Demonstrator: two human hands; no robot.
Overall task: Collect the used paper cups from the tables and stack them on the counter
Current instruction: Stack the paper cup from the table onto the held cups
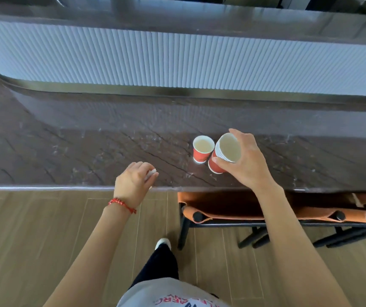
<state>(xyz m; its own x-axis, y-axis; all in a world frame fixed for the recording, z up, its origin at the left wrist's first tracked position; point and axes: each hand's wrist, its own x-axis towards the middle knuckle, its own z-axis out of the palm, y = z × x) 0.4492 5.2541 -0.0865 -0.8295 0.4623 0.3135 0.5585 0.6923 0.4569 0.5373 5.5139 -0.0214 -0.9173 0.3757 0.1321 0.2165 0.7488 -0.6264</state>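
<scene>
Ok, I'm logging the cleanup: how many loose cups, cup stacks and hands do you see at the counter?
Loose cup: 1, upright on the counter
Cup stack: 1, tilted, in the right hand
Hands: 2; the left hand holds a white thing
Total: 4

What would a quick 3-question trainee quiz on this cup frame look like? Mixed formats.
1. True or false: the single red cup lies on its side.
2. Which hand grips the nested cup stack? A) left B) right C) neither
3. Fill in: the left hand, near the counter edge, is curled round something ____.

Key
1. False: it stands upright, mouth up, left of the stack.
2. B: the right hand holds the stack tilted, its base at the counter.
3. White; what it is cannot be told.
</scene>
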